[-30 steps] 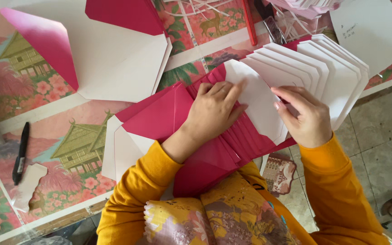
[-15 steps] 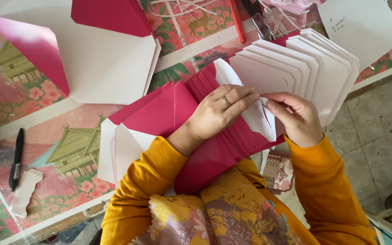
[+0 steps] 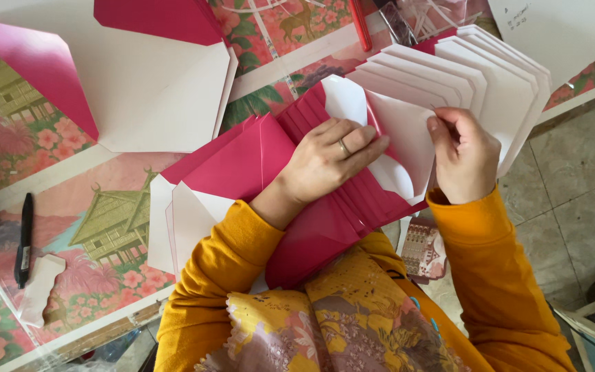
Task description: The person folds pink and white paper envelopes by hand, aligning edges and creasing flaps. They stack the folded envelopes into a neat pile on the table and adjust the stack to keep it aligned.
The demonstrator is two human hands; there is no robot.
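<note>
Pink envelopes [image 3: 325, 207] | floral tablecloth [image 3: 105, 220] | tiled floor [image 3: 573, 200]

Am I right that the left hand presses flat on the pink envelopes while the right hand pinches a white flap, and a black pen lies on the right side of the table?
Not quite: the head view shows the black pen on the table's left side. The left hand does press on the pink envelopes, and the right hand does pinch the white flap.
</note>
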